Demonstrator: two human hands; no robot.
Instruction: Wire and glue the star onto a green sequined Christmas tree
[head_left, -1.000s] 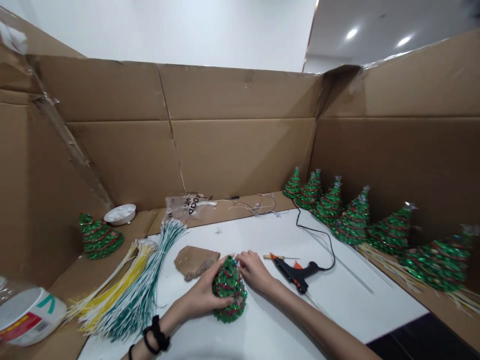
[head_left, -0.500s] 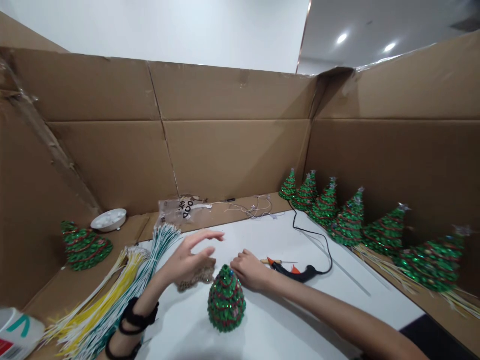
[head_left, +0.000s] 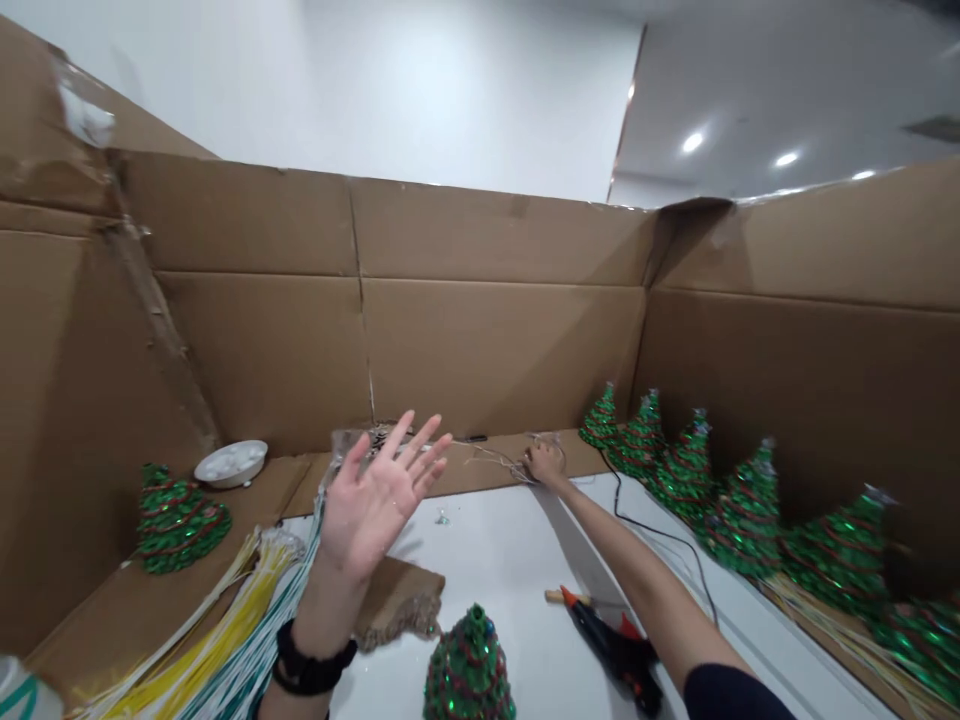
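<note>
My left hand [head_left: 379, 500] hangs spread and empty; my right hand [head_left: 545, 462] reaches the far wire tangle [head_left: 501, 458], grip unclear; near tree [head_left: 469, 668] stands, star not on.

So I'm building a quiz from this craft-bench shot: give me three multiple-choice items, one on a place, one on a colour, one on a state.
1. Where is the right hand?
A. on the glue gun
B. at the thin wires by the back cardboard wall
C. on the white dish

2. What colour are the wire bundles at the left?
A. yellow and green-white
B. red and blue
C. all black

3. How is the left hand?
A. closed on the near tree
B. open, raised, holding nothing
C. flat on the table

Answers: B, the arm stretches to the thin wires at the back; A, those colours show; B, the fingers are spread above the near tree.
</note>
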